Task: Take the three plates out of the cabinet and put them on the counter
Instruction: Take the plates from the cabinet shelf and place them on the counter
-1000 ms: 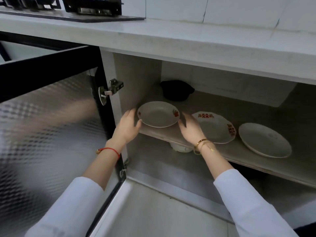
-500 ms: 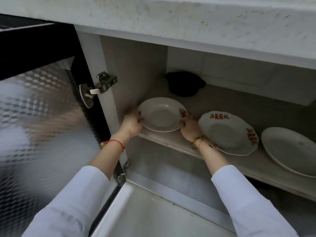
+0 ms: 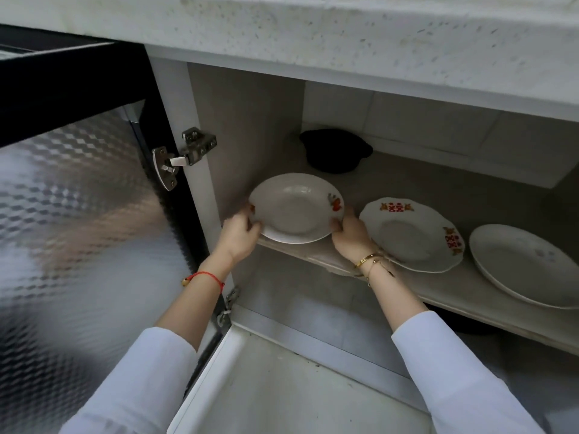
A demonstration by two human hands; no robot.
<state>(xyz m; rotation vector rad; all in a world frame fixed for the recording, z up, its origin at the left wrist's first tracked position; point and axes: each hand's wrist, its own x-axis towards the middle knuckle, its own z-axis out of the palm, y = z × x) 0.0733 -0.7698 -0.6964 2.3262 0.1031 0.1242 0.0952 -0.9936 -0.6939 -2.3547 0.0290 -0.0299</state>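
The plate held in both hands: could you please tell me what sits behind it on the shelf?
A black pot sits behind the plate, against the tiled back wall. Its contents cannot be seen.

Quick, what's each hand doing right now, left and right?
Left hand: grips the left rim of the leftmost plate.
Right hand: grips the same plate's right rim.

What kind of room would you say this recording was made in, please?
Most likely a home kitchen. A speckled stone counter tops an open cabinet whose shelf holds three plates, the leftmost plate gripped by the left hand and right hand, with a black pot behind.
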